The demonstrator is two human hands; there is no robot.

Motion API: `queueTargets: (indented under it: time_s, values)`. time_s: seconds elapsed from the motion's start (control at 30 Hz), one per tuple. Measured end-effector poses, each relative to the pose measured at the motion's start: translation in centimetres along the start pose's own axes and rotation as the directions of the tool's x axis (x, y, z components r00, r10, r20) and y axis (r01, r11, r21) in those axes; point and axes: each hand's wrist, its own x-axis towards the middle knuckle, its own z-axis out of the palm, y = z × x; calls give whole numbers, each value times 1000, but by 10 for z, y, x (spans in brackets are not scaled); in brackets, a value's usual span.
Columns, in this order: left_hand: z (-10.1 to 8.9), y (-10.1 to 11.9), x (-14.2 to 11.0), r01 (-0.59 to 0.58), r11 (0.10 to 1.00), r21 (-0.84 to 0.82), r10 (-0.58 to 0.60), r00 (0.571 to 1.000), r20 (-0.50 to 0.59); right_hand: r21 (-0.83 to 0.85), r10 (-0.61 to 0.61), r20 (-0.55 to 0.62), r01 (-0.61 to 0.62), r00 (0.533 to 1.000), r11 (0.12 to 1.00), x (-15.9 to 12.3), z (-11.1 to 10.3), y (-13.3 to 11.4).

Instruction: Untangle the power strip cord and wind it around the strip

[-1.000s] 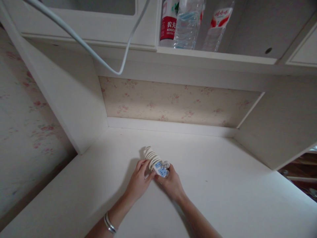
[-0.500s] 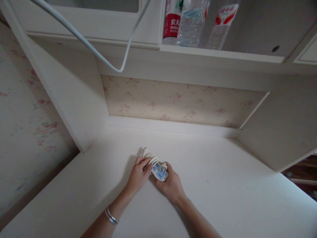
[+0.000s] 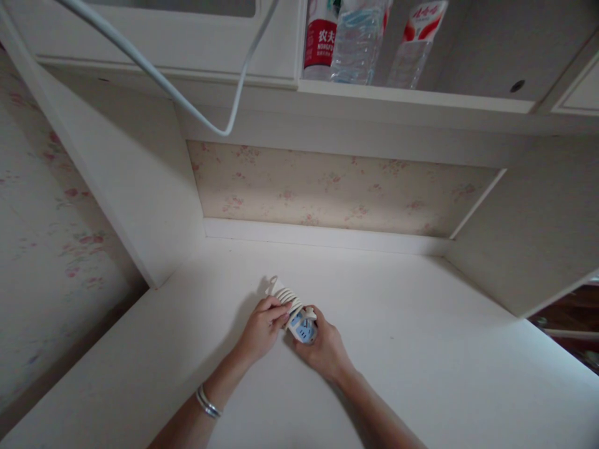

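Note:
A white power strip (image 3: 306, 332) with blue socket faces is held low over the white desk (image 3: 393, 293), tilted, its near end toward me. Its white cord (image 3: 286, 295) is wound in several turns around the far part. My right hand (image 3: 327, 349) grips the socket end, the thumb below and the fingers at the right side, near the white plug (image 3: 309, 313). With fingers pinched on the wound cord at the left side, my left hand (image 3: 264, 327) is closed; its fingertips partly cover the strip.
A shelf (image 3: 416, 100) above the desk holds several plastic bottles (image 3: 355, 47). A pale bent cable or rod (image 3: 187, 112) hangs across the upper left. Side panels (image 3: 126, 181) and a floral-papered wall (image 3: 337, 187) bound the desk.
My left fingers have shifted slightly along the cord, and a cord turn now lies closer to the sockets, covering more of the blue face. My right hand keeps its grip.

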Motion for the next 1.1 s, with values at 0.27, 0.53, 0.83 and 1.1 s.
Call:
queueTargets:
  time_s: [0.27, 0.53, 0.83, 1.1]
  values:
    - [7, -1, -1, 93, 993, 78, -91, 995, -29, 141, 199, -37, -192, 979, 971, 14, -7, -4]
    - [3, -2, -9, 185, 977, 108, -190, 981, 37, 153, 367, -193, -342, 910, 927, 36, -77, 62]
    - [11, -3, -12, 97, 952, 290, -138, 983, 122, -142, 370, -629, -568, 684, 811, 52, -191, 162]
    - [10, 0, -11, 79, 938, 338, -135, 980, 145, -305, 287, -604, -548, 744, 779, 48, -210, 189]
